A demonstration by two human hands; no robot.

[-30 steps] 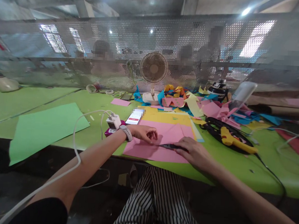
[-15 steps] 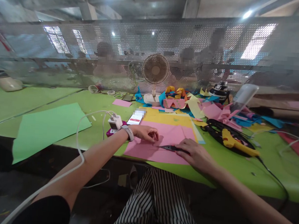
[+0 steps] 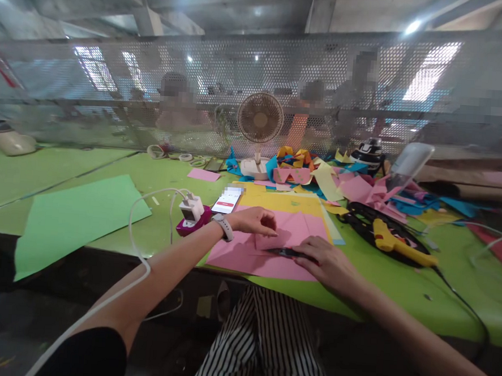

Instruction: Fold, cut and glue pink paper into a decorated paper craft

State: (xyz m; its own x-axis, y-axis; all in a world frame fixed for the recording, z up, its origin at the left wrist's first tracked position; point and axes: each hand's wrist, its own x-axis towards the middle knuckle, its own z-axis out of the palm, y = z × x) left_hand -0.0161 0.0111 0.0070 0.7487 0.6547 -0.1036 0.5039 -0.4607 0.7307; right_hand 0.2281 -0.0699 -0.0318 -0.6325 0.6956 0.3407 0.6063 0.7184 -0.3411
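Observation:
Pink paper sheets (image 3: 280,269) lie at the table's front edge, on top of yellow paper (image 3: 271,196). Above them hovers my left hand (image 3: 257,221), with a pale watch at its wrist. Its fingers are loosely curled and apart, and nothing shows between them. My right hand (image 3: 323,260) rests low over the right part of the pink paper, its fingers closed round a dark, slim scissors-like tool (image 3: 287,252). The tool's pointed end faces left, just below my left hand. My right palm hides its rear end.
A phone (image 3: 228,200) and a purple power block (image 3: 194,223) with a white charger and cable are beside my left wrist. A yellow glue gun (image 3: 400,245) lies in a black tray at right. Behind stand a fan (image 3: 260,118) and heaped paper pieces (image 3: 357,186). Green paper (image 3: 83,217) overhangs the left edge.
My left hand has moved right and slightly up, away from the tool's tip. My right hand keeps the tool in nearly the same place.

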